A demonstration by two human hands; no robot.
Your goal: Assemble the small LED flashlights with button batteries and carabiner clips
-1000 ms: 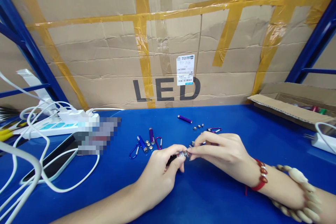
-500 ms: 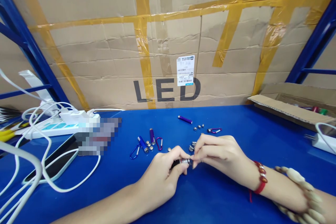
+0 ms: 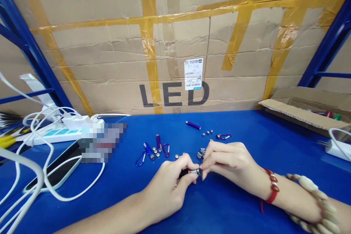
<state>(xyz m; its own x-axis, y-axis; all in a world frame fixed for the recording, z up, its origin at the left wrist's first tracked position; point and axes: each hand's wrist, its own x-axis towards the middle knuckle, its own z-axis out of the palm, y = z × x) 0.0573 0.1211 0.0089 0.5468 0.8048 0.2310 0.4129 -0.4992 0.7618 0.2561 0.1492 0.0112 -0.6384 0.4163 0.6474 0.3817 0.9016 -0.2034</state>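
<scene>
My left hand [image 3: 171, 181] is closed round a small black mini flashlight tube [image 3: 189, 172] with a printed label; its silver end points right. My right hand [image 3: 225, 159] pinches at that end, thumb and fingertips together, on something I cannot make out. Just behind the fingertips lie several small silver button cells [image 3: 201, 153]. Left of them are a blue flashlight [image 3: 149, 150] with a blue carabiner clip [image 3: 140, 158], a purple flashlight [image 3: 159, 142] and a purple-red clip [image 3: 166, 150]. Farther back lies a purple tube [image 3: 193, 125], with a purple clip and cap [image 3: 224, 136] to its right.
At the left are a white power strip [image 3: 55, 133], tangled white cables [image 3: 35, 153] and a phone [image 3: 55, 172]. An open cardboard box [image 3: 298, 115] stands at the back right, near a white plug adapter [image 3: 338, 148]. A taped cardboard sheet [image 3: 115, 80] closes off the back of the blue table [image 3: 219, 204].
My right fingertips have shifted slightly at the tube's silver end. The tube has turned a little in my left hand, showing more of its black body.
</scene>
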